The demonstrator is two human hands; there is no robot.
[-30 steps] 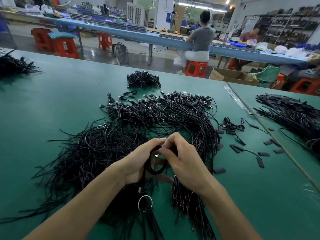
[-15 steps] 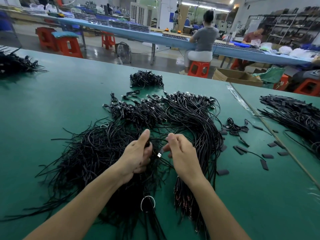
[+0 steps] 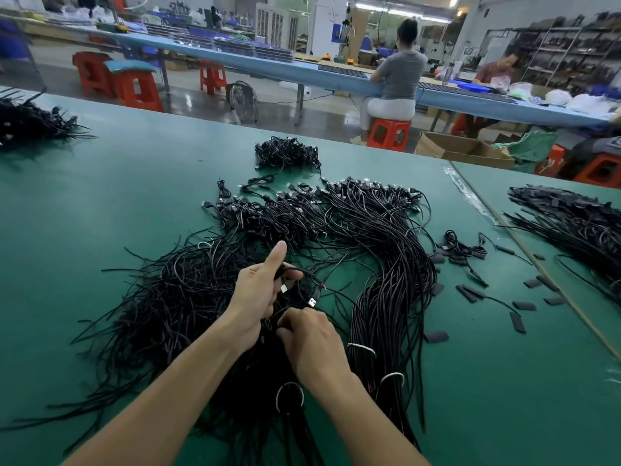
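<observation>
Left hand (image 3: 257,297) is clamped round a few black cables (image 3: 297,294), thumb sticking up. A USB plug (image 3: 312,302) pokes out just beside its fingers. Right hand (image 3: 311,341) sits just below, touching the left, fingers curled down onto the same cables. Both are over the near middle of the big cable pile (image 3: 386,264) on the green table (image 3: 84,213). There is wide bare green to the left and at near right. A small bundle (image 3: 285,153) lies near the far edge. To the right, loose black sleeves (image 3: 470,292) lie near the table seam (image 3: 524,250), with another pile (image 3: 571,223) past it.
</observation>
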